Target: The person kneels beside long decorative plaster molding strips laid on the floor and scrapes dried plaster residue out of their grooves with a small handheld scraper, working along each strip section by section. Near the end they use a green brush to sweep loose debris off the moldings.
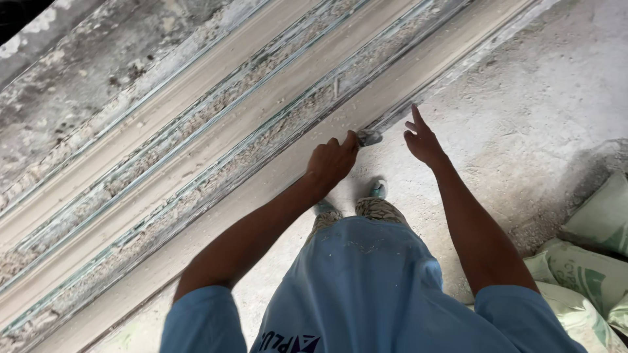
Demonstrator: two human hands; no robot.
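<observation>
My left hand [331, 161] is closed around a small scraping tool [368, 137], whose blade end rests against the edge of a long plaster-coated moulding [216, 140] that runs diagonally across the view. To the right of the tool my right hand [422, 140] hovers empty, with the index finger stretched toward the moulding's lower edge and the other fingers loosely spread. The moulding has several ridges and grooves with flaking greenish paint and gritty debris. My feet [377, 189] stand on the dusty floor below the hands.
A dusty grey concrete floor [536, 98] spreads to the right of the moulding. Several pale green sacks [592, 261] are piled at the right edge. A rough stained grey surface [72, 78] lies beyond the moulding at the upper left.
</observation>
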